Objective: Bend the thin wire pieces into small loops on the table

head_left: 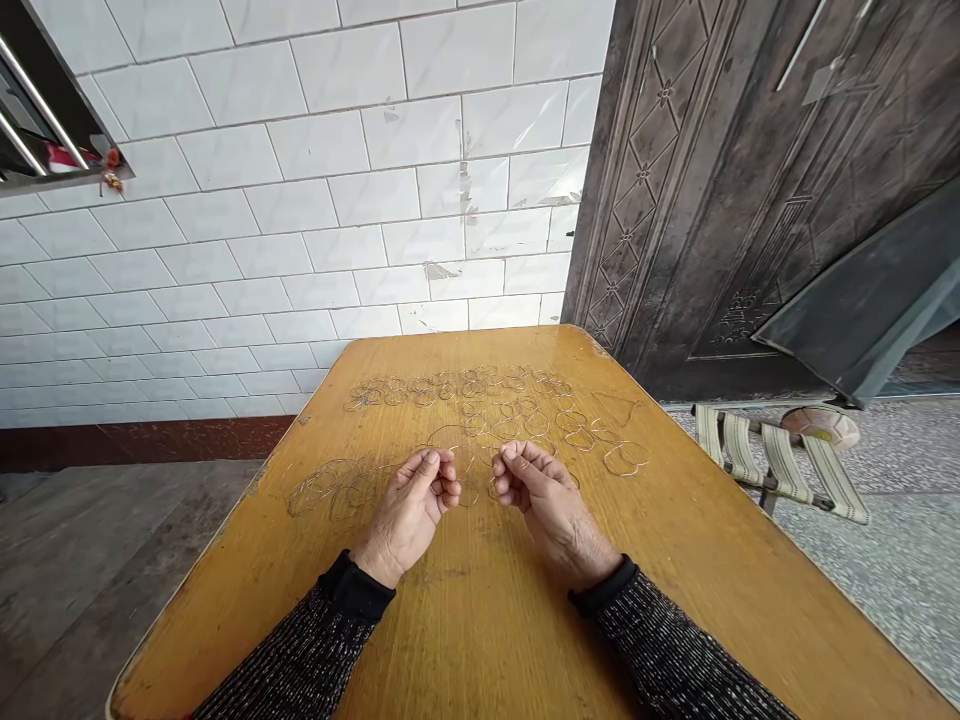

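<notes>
My left hand [414,505] is closed in a pinch over the middle of the wooden table [480,620]. Opposite it, a short gap away, my right hand [547,505] pinches too, thumb against forefinger. A thin wire [471,462] shows faintly between the two hands; its full shape is too fine to follow. Just beyond the fingers lie several looped pieces of thin wire [626,458]. A tangle of wire loops [322,488] rests left of my left hand. Farther back, a row of wire loops [457,384] stretches across the table.
White wall tiles [315,200] rise behind the table's far edge. A dark carved door [720,200] stands at the right, with a strapped folding stool [780,465] and a ball [821,425] on the floor before it. A barred window [45,110] is at upper left.
</notes>
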Available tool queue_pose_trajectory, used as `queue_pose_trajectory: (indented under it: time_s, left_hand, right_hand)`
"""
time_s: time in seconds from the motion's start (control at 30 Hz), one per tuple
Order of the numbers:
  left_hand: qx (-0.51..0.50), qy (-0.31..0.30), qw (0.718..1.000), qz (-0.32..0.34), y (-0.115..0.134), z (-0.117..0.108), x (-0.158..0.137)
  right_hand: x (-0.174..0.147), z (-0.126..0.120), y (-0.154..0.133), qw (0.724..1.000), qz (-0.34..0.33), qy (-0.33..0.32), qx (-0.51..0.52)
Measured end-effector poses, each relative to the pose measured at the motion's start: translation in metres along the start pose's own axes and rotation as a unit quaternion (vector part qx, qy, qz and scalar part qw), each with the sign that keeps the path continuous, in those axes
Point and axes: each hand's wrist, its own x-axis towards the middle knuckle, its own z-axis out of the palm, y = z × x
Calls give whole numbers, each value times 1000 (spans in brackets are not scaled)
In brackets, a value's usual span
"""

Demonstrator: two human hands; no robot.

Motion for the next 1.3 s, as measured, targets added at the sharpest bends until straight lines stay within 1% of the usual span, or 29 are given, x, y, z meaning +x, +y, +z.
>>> queue_pose_trajectory:
  time_s: [0.1,0.27,0.37,0.57,0.7,0.8,0.87,1.0,1.13,1.3]
  left_hand:
    - [-22,7,1000,3,-2,-2,2]
    - [-59,12,998,-21,-3,2,0]
    - [-69,12,997,-23,-2,3,0]
    - [-68,13,997,-38,-2,1,-1]
    - [-50,9,997,-52,-2,3,-3]
    - [-32,-10,998,-58,-4,4,-4]
    - [-14,-22,998,-64,-5,3,-4]
    - [27,-15,998,-63,-5,3,-4]
    - [86,-22,995,-53,-4,3,-4]
    - [155,-39,987,-19,-4,3,-5]
  right_hand:
    - [-1,0,-1,999,-14,13,51]
    - [0,0,-2,995,-15,28,97]
    - [1,-1,-2,996,-7,20,84]
    - [-1,0,-1,1000,11,12,26]
    - [-2,2,-1,1000,15,1,-7]
    - [-1,2,1,999,20,-15,-40]
    - [-1,1,2,997,34,-34,-61]
    - [0,-2,5,993,51,-73,-73]
    - [0,-2,6,992,64,-76,-71]
    - [0,0,6,993,65,-64,-73]
